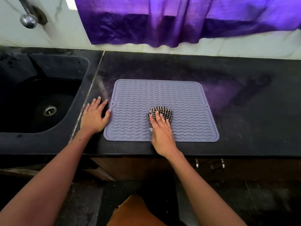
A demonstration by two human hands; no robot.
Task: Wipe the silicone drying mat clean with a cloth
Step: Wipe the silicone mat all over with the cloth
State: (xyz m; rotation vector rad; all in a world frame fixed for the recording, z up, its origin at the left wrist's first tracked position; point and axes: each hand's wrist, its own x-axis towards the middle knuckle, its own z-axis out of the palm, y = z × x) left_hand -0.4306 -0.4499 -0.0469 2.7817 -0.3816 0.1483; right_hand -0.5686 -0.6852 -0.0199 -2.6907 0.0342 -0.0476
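The left hand lies flat on the counter at the mat's left edge, fingers straight and spread, thumb touching the rim, likely to stop it sliding. The right hand presses the folded cloth onto the mat's near middle with straight fingers, gripping nothing.

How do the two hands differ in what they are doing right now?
The right hand lies on the mat, pressing a checked cloth flat under straight fingers; the left hand holds nothing. The left hand rests mostly on the dark counter beside the mat, only its thumb touching the mat's edge, near the sink. Both lie palm down with fingers spread.
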